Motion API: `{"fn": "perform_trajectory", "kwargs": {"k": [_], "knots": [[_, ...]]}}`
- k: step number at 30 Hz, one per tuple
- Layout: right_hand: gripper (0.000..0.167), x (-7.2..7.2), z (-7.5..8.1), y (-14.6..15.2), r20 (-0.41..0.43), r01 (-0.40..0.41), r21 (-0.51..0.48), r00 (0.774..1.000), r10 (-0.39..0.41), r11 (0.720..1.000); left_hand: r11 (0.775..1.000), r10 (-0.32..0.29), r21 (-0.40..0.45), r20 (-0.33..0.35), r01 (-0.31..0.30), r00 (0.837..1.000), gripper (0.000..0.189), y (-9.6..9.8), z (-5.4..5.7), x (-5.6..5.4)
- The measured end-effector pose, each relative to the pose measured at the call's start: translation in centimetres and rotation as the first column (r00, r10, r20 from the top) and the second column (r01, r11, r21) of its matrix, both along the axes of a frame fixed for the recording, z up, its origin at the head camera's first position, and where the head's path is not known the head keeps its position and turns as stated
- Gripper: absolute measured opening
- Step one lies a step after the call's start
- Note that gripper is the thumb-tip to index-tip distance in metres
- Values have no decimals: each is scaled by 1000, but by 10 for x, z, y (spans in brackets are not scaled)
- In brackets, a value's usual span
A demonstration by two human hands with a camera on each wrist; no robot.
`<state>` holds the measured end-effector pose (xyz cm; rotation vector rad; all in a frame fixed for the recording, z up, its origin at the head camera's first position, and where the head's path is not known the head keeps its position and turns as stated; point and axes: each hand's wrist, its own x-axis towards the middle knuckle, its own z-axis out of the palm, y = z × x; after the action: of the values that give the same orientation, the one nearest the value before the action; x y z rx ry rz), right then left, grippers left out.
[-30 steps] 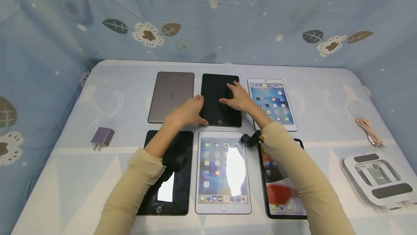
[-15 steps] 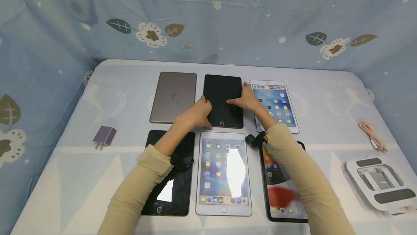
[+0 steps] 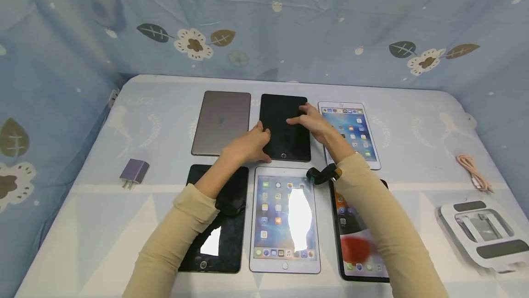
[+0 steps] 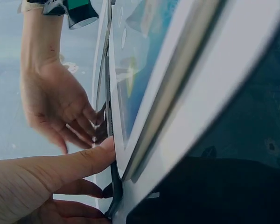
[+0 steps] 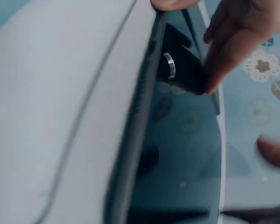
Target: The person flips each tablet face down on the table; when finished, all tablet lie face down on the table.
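Note:
A black tablet (image 3: 279, 146) lies flat, screen up, in the middle of the back row. At its lower left corner my left hand (image 3: 249, 144) touches the edge; the left wrist view shows the thumb (image 4: 91, 161) against the rim, fingers nearly straight. Over the right side of the same tablet is my right hand (image 3: 316, 123), its thumb extended above the screen and fingers spread by the right edge. In the right wrist view the right thumb (image 5: 273, 151) appears apart from the dark glass.
Beside it lie a grey tablet (image 3: 221, 123), back up, and a white tablet (image 3: 351, 128). In front are another black tablet (image 3: 223, 243), a larger white tablet (image 3: 285, 220) and a black-framed tablet (image 3: 359, 252). A purple charger (image 3: 134, 171), coiled cable (image 3: 473, 171) and white stand (image 3: 483, 231) flank them.
My left hand has shifted slightly right along the black tablet's left side. My right fingers reached its right edge, then came back over the screen's side. The tablets look unmoved.

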<state>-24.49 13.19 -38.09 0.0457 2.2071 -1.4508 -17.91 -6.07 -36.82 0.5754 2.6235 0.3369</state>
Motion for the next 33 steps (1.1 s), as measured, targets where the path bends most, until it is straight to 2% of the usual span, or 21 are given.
{"fn": "perform_trajectory", "kwargs": {"k": [2, 3, 6, 7, 8, 9, 12, 14, 16, 18, 19, 21, 24, 26, 28, 30, 33], "knots": [[83, -1, -1, 1, -62, 2, 126, 998, 6, 992, 1000, 1, 4, 9, -1, 1000, 84, 0, 0, 0], [79, -2, -4, 3, -99, -8, 206, 995, 29, 979, 1000, 4, 4, 14, -4, 1000, 84, 0, 0, 0], [74, -4, -9, 7, -183, -46, 411, 974, 131, 911, 1000, 12, 5, 19, -12, 1000, 84, 1, -1, 0], [73, -4, -10, 8, -199, -55, 460, 966, 163, 886, 1000, 13, 5, 20, -13, 1000, 84, 1, -1, 0], [72, -5, -11, 8, -206, -61, 480, 962, 180, 875, 1000, 15, 5, 19, -15, 1000, 84, 1, -1, 0], [72, -5, -12, 8, -208, -60, 474, 962, 178, 879, 1000, 13, 4, 17, -13, 1000, 84, 1, -1, -1], [77, -4, -9, 6, -179, -22, 336, 980, 87, 941, 1000, 3, 0, 8, -3, 1000, 84, 0, -2, -3], [80, -3, -8, 6, -130, 24, 209, 991, 4, 978, 1000, -2, -1, 1, 2, 1000, 84, 0, -2, -3], [81, -4, -7, 7, -58, 90, 65, 995, -86, 994, 1000, -3, 4, -4, 3, 1000, 83, 0, -3, -3], [79, -6, -5, 9, 14, 164, -85, 986, -163, 983, 1000, -1, 16, 0, 1, 1000, 84, -1, -4, -3], [76, -7, -4, 9, 50, 206, -170, 978, -201, 964, 1000, 2, 25, 5, -2, 1000, 84, -2, -5, -3], [69, -7, -1, 11, 117, 272, -322, 962, -247, 907, 999, 7, 44, 19, -8, 1000, 85, -3, -5, -3], [63, -6, 3, 15, 171, 303, -456, 953, -252, 837, 998, 4, 65, 32, -6, 999, 86, -4, -4, -4], [63, -3, 6, 20, 163, 287, -479, 958, -237, 829, 997, -5, 71, 44, 2, 999, 87, -4, -4, -5], [63, 1, 9, 25, 127, 256, -478, 967, -223, 840, 997, -18, 75, 62, 13, 998, 87, -3, -3, -5], [63, 4, 12, 30, 93, 239, -491, 971, -222, 838, 996, -34, 82, 82, 27, 996, 87, -1, -2, -6], [63, 8, 16, 36, 44, 211, -470, 975, -217, 857, 995, -62, 85, 98, 54, 993, 87, 4, 0, -6]]}}
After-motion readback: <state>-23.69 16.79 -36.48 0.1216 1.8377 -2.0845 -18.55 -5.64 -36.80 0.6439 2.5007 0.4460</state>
